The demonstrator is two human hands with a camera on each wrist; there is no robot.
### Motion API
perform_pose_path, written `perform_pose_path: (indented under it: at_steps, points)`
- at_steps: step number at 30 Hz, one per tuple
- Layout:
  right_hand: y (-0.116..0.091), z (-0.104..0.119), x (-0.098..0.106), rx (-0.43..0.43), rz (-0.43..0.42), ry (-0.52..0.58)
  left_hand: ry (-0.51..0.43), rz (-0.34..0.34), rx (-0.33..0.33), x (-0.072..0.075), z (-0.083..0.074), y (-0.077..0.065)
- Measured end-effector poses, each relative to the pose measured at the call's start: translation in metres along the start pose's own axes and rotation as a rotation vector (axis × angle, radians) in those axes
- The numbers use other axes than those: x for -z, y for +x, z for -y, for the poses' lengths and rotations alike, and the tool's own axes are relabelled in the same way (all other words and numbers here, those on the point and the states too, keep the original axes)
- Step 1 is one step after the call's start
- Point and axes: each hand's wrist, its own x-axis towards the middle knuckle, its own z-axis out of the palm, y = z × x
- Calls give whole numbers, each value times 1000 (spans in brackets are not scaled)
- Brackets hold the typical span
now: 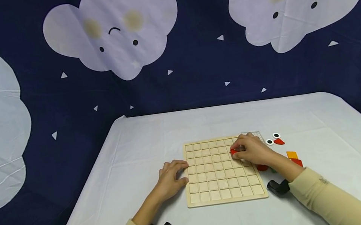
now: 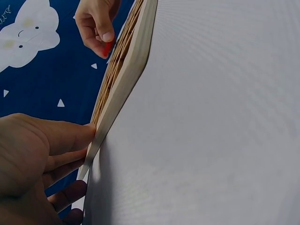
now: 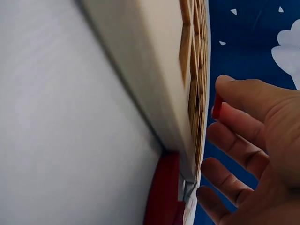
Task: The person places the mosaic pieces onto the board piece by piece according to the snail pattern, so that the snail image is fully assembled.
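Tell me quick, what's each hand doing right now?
Left hand: open, touching the edge of the wooden grid board.
Right hand: closed, pinching a small red piece above the board.

Beyond the far edge of the white cloth-covered table (image 1: 216,121), a navy-blue fabric backdrop (image 1: 196,11) is seen, printed with large white clouds (image 1: 118,54), their cheeks tinted yellowish, and small scattered white triangles (image 1: 221,38).

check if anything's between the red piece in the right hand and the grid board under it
Nothing visible is: the right hand pinches the red piece over the grid board, and the left hand is at the board's left edge. Cells under the right hand are hidden.
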Motion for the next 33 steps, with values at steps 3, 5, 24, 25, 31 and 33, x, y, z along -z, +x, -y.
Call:
perform_pose_path:
  at_steps: [3,5,24,25,31,33]
  points:
    - [2,0,-2,9,-1,-12,-1,-4,-4,0,0,0]
    - [2,0,-3,12,-4,-18,0,-4,-8,0,0,0]
    - [0,-1,-5,74,-13,-75,0,-20,-13,0,0,0]
    - [0,-1,-5,76,-13,-76,0,-19,-13,-1,1,0]
    - [-1,-3,-5,76,-7,-60,-4,-16,-13,-1,1,0]
    - [-1,-3,-5,78,-5,-52,-5,-14,-9,-1,1,0]
